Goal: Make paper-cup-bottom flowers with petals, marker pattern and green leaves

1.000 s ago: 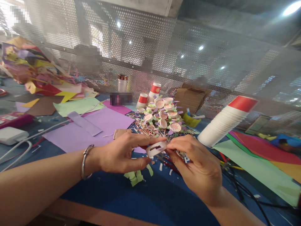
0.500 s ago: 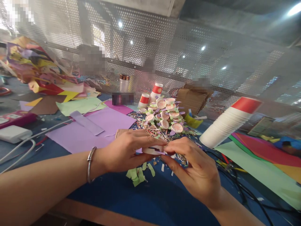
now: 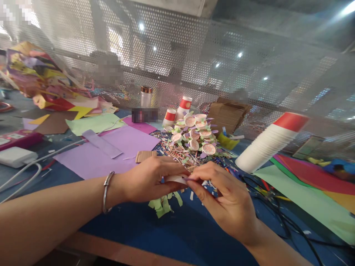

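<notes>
My left hand (image 3: 149, 179), with a silver bangle at the wrist, is closed around a white cut-off paper cup base (image 3: 175, 178), mostly hidden by the fingers. Close beside it, my right hand (image 3: 226, 197) pinches a small purple paper piece (image 3: 190, 179) against the cup base's edge. Beyond both hands rises a pile of cut cup bases (image 3: 194, 135) with green and purple paper tabs. Green paper pieces (image 3: 162, 207) lie on the blue table just below my left hand. A piece of brown cardboard (image 3: 145, 156) shows behind that hand.
A tall leaning stack of paper cups (image 3: 270, 144) stands right, near coloured sheets (image 3: 310, 177) and black cables (image 3: 280, 218). Purple paper (image 3: 83, 159) and a white charger (image 3: 18, 157) lie left. Behind are a lidded bottle (image 3: 146, 98), cardboard (image 3: 226, 116) and a perforated metal screen (image 3: 172, 48).
My right hand has shifted slightly left, and its fingertips have come closer to my left fingers. The cup base is turned a little, and more of the brown cardboard shows.
</notes>
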{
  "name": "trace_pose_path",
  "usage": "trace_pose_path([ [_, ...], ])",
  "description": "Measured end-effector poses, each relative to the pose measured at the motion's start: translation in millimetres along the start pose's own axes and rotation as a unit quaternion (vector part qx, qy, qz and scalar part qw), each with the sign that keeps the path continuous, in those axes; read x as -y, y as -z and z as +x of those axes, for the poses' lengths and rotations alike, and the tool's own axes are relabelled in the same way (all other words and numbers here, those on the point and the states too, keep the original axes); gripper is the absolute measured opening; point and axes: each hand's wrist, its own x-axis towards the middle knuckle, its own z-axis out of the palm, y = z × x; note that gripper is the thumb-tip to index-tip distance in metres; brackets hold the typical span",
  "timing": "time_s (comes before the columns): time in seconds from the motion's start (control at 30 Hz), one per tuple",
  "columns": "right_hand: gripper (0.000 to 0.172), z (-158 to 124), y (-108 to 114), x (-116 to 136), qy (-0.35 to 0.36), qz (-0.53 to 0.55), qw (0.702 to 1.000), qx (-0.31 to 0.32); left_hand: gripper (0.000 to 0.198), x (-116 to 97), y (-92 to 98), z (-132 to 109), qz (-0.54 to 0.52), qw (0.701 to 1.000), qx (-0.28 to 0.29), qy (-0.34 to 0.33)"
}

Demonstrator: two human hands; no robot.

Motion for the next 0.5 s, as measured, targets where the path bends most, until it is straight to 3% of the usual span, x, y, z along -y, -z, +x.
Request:
trace_pose_path([
  [0.3, 0.010, 0.9, -1.3, -0.7, -0.014, 0.007, 1.000, 0.017, 0.011, -2.8, 1.0, 0.2, 0.002, 1.000, 0.004, -0.002],
  [0.5, 0.009, -0.5, 2.1, -0.1, -0.061, -0.006, 0.998, 0.008, 0.016, -4.9, 1.9, -1.3, -0.098, 0.986, 0.009, 0.136],
])
